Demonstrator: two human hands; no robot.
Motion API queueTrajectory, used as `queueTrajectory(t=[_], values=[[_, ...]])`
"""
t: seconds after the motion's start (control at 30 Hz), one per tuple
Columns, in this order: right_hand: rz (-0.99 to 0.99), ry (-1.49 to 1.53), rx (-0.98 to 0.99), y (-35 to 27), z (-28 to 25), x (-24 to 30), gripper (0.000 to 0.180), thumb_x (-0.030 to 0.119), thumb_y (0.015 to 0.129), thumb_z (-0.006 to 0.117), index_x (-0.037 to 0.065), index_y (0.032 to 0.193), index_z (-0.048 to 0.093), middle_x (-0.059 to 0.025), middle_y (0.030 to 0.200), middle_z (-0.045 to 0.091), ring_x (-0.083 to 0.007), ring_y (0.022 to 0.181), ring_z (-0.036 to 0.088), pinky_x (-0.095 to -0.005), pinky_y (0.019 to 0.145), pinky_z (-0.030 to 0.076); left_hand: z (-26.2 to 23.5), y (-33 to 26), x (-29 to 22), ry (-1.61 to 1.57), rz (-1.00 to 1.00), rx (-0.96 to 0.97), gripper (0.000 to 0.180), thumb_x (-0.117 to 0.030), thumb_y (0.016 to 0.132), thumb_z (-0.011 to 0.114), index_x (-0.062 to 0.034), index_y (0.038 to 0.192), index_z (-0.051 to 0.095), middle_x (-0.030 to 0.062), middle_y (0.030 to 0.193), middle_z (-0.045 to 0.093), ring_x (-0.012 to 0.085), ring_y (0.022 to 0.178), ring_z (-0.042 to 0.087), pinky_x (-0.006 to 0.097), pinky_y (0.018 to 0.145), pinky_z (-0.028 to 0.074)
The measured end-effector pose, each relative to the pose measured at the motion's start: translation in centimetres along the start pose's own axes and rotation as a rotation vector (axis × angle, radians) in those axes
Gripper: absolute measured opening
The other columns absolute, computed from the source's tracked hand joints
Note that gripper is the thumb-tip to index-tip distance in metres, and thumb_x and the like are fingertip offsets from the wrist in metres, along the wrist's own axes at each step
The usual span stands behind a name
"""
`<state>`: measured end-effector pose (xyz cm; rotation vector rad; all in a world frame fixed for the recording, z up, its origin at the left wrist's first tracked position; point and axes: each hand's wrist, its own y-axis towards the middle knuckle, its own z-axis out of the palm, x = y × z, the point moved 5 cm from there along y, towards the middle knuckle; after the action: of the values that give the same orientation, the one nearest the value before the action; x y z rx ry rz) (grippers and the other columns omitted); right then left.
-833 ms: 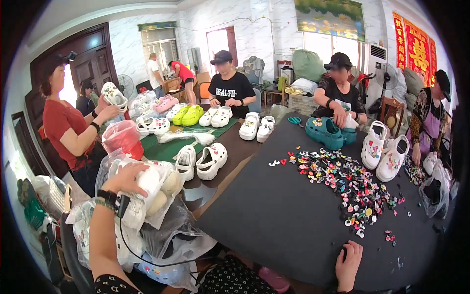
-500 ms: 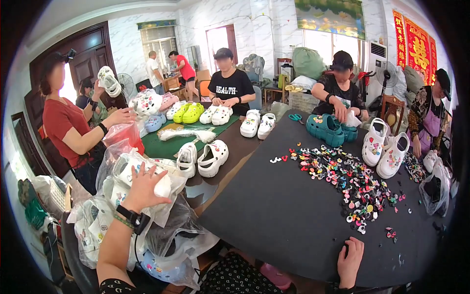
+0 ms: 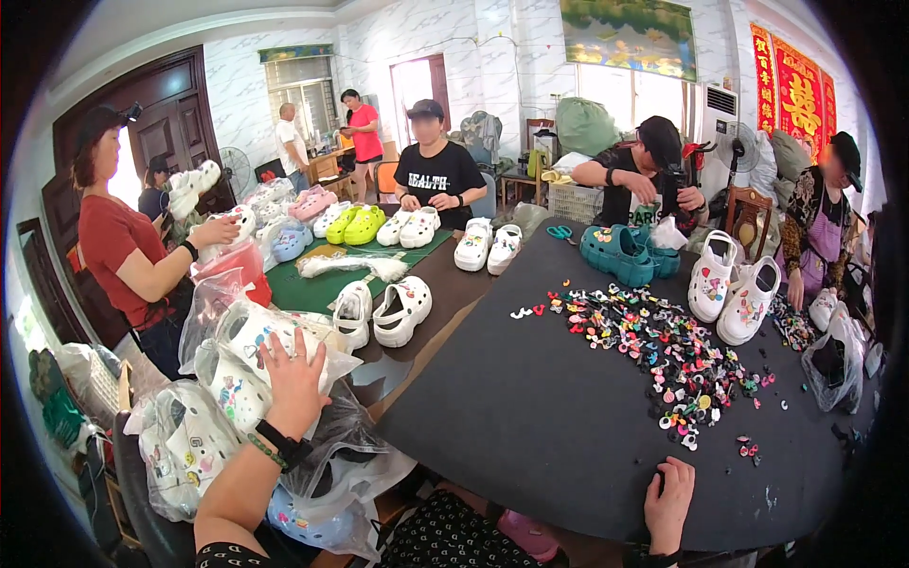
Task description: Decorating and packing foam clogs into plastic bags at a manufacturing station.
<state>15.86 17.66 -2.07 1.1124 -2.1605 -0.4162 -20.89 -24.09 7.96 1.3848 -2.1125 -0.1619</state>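
My left hand [image 3: 295,390] lies with its fingers spread against a heap of white clogs [image 3: 230,386] in clear plastic bags, at the lower left. It closes on nothing that I can see. More bagged white clogs [image 3: 182,445] with colourful charms sit beside my left forearm, and a light blue clog [image 3: 308,521] in plastic shows below it. My right hand [image 3: 669,500] rests on the black tabletop [image 3: 492,426] near its front edge, fingers extended and slightly bent, holding nothing. Beyond it spreads a pile of small colourful shoe charms [image 3: 663,346].
White clogs with charms [image 3: 748,301] stand right of the pile, teal clogs [image 3: 617,254] behind it. A white clog [image 3: 402,310] stands on the table ahead. Several people sit or stand around the tables. A plastic bag [image 3: 838,364] lies at the far right.
My left hand has come slightly down on the bagged clogs; my right hand stays on the table. The person across by the teal clogs has lifted their hands from the table.
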Motion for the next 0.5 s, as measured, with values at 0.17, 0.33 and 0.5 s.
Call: queueTrajectory(t=[0.17, 0.33, 0.5], values=[[-0.014, 0.024, -0.022, 0.0, -0.2, 0.1, 0.018, -0.003, 0.079, 0.059, -0.002, 0.097, 0.056, -0.0201, 0.109, 0.058, -0.0377, 0.104, 0.054, -0.0450, 0.093, 0.044, 0.7, 0.4, 1.9, -0.010, -0.058, 0.002, 0.077, -0.021, 0.069, 0.078, -0.0172, 0.141, 0.049, 0.0212, 0.146, 0.043, 0.0466, 0.134, 0.036, 0.062, 0.111, 0.025], [-0.004, 0.002, 0.000, 0.1, -0.1, 0.4, 0.018, -0.004, 0.079, 0.060, -0.002, 0.097, 0.056, -0.0202, 0.109, 0.058, -0.0376, 0.104, 0.054, -0.0450, 0.093, 0.044, -4.8, 0.1, 5.0, -0.139, -0.052, -0.232, 0.079, -0.014, 0.060, 0.081, -0.0165, 0.135, 0.054, 0.0207, 0.138, 0.047, 0.0442, 0.126, 0.042, 0.058, 0.108, 0.028], [-0.024, -0.023, -0.025, -0.2, 0.0, 0.2, 0.018, -0.004, 0.079, 0.060, -0.002, 0.097, 0.056, -0.0202, 0.108, 0.058, -0.0375, 0.104, 0.054, -0.0452, 0.094, 0.044, -11.7, -0.1, 3.8, -0.231, 0.123, -0.497, 0.069, -0.003, 0.057, 0.078, -0.0166, 0.124, 0.064, 0.0198, 0.139, 0.047, 0.0427, 0.128, 0.042, 0.054, 0.109, 0.031]])
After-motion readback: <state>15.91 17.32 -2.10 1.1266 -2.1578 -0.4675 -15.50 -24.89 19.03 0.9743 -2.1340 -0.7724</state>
